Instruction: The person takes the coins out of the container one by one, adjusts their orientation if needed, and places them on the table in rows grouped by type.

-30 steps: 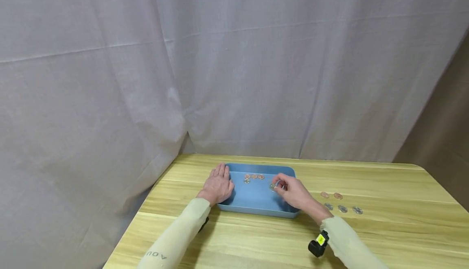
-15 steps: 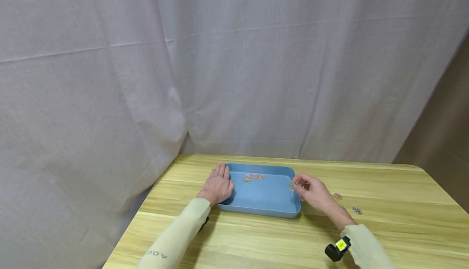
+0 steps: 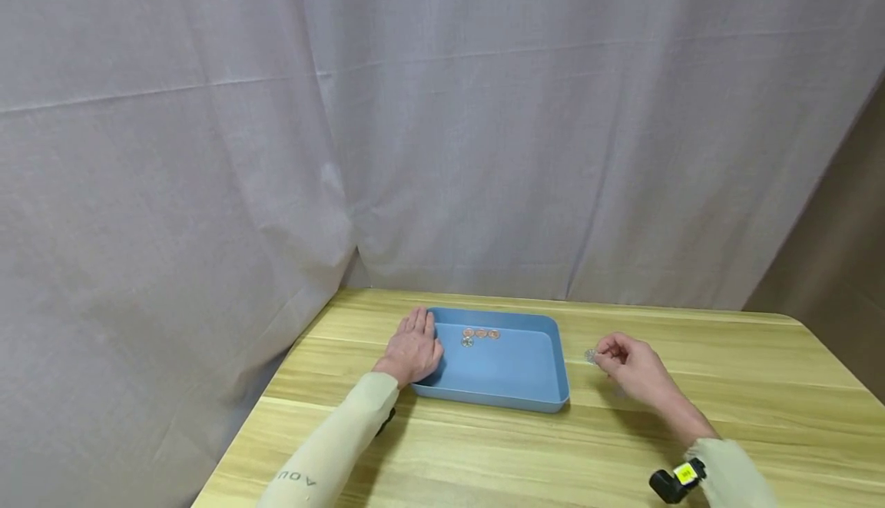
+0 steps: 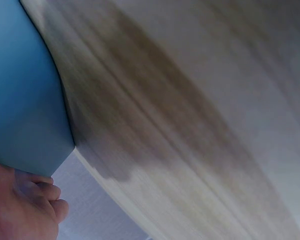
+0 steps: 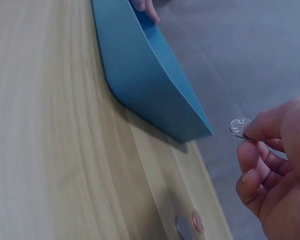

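Carried out of the blue tray point(image 3: 546, 399) toward frame right, the right hand point(image 3: 632, 370) pinches a silver coin point(image 5: 239, 127) by its rim—light, rigid, likely slippery—while the left hand point(image 3: 412, 350) rests flat on the tray's edge.

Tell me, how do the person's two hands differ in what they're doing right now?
The left hand lies flat with straight fingers against the blue tray's left edge; the right hand is curled, pinching a silver coin. The left hand touches the tray; the right hand is off to its right, above the wooden table. Both wear pale sleeves.
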The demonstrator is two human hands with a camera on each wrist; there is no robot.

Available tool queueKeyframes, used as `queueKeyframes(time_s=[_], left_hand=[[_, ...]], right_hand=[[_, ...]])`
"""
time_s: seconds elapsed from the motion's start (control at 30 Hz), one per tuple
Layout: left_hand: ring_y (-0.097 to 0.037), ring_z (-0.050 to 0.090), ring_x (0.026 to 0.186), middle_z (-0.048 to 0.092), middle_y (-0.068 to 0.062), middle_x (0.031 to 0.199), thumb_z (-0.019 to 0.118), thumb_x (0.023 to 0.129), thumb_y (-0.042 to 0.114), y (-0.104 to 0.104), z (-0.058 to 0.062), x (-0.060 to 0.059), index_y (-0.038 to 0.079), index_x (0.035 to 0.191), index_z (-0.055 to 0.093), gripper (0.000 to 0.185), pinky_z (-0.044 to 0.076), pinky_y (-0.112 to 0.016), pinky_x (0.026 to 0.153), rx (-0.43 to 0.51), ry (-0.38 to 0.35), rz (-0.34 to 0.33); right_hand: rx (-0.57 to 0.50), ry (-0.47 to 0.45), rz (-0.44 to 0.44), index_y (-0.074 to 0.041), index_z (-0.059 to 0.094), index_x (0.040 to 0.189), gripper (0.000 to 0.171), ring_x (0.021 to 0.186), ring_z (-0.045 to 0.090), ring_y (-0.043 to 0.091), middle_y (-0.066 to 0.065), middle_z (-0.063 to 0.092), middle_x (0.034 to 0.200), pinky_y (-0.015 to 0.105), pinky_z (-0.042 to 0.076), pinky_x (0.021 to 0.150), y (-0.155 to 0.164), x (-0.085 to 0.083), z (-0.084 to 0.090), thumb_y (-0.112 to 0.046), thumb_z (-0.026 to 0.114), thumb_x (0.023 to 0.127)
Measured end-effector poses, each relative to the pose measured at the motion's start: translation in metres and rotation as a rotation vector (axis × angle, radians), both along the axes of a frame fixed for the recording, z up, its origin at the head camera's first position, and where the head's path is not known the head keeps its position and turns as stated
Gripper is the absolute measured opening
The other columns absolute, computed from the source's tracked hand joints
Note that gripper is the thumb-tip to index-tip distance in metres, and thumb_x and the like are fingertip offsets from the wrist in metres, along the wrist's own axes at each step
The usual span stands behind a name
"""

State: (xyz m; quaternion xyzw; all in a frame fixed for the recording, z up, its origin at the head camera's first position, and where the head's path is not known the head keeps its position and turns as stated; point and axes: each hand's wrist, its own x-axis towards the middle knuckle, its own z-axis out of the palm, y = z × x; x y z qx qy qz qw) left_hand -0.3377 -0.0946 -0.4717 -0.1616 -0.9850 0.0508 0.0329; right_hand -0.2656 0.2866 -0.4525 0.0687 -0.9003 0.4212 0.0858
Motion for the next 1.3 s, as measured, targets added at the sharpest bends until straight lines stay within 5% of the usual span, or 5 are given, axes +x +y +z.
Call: queueKeyframes(time_s=[1.3], left_hand=[[-0.029,0.018,0.152,0.019,-0.016,0.164,0.025,0.103,0.035,0.006,0.001,-0.001,0.001,0.155,0.024,0.062,0.021,-0.041,0.124,-0.021,0.01,-0.01]], right_hand=[[0.214,-0.121,-0.131,-0.001,0.061,0.095,0.022,0.055,0.052,0.004,0.0,0.059,0.074,0.023,0.043,0.05,0.135,0.033,-0.03,-0.022,0.063,0.093]])
